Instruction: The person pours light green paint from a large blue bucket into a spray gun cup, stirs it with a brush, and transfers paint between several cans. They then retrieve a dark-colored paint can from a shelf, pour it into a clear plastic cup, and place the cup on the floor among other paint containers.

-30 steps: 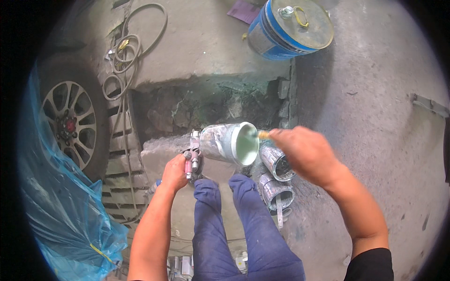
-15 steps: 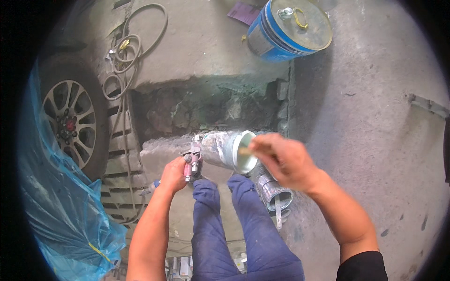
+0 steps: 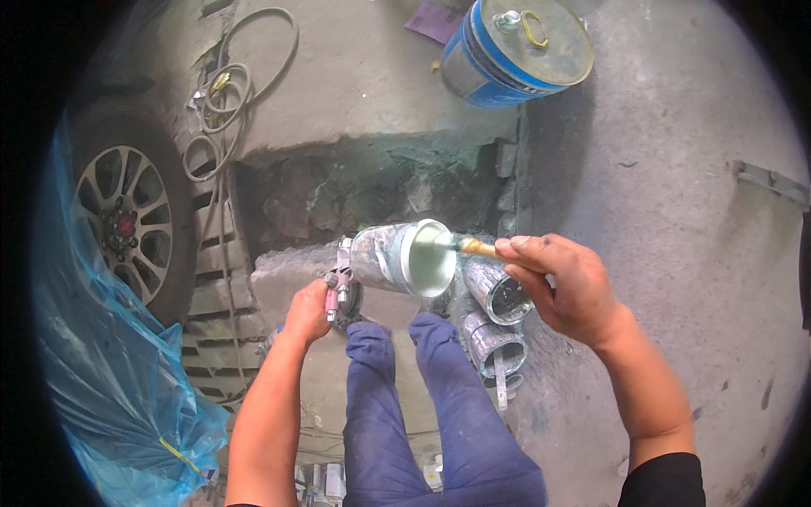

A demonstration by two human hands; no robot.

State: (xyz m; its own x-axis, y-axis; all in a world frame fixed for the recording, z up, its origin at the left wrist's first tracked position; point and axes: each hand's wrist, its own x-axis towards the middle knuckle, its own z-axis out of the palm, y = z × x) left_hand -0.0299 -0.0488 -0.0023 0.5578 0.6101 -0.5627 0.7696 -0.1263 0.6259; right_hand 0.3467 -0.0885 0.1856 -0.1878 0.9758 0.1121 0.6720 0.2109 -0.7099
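Note:
My left hand (image 3: 307,313) is closed round a pinkish spray gun (image 3: 338,291). A paint-smeared cup (image 3: 380,256) joins the gun's upper side, and its open mouth faces me and to the right. Whitish, pale-green residue coats the inside. Between the fingertips and thumb of my right hand (image 3: 574,283) is a paintbrush (image 3: 479,247) by its wooden handle, its bristle end at the cup's mouth. Just below, two paint-stained cans (image 3: 494,291) stand by my right knee; a flat stick (image 3: 501,380) rests in the nearer one.
Ahead lies a rough-edged pit (image 3: 363,190). Beyond it stands a blue drum (image 3: 498,72) with a yellow handle. To the left are a coiled hose (image 3: 228,110), slotted floor grating, a car wheel (image 3: 127,220) and blue plastic sheeting (image 3: 118,397).
My right hand has moved right and slightly down, bringing the brush more into view. The spray gun and cup have shifted slightly left and up, uncovering the farther can.

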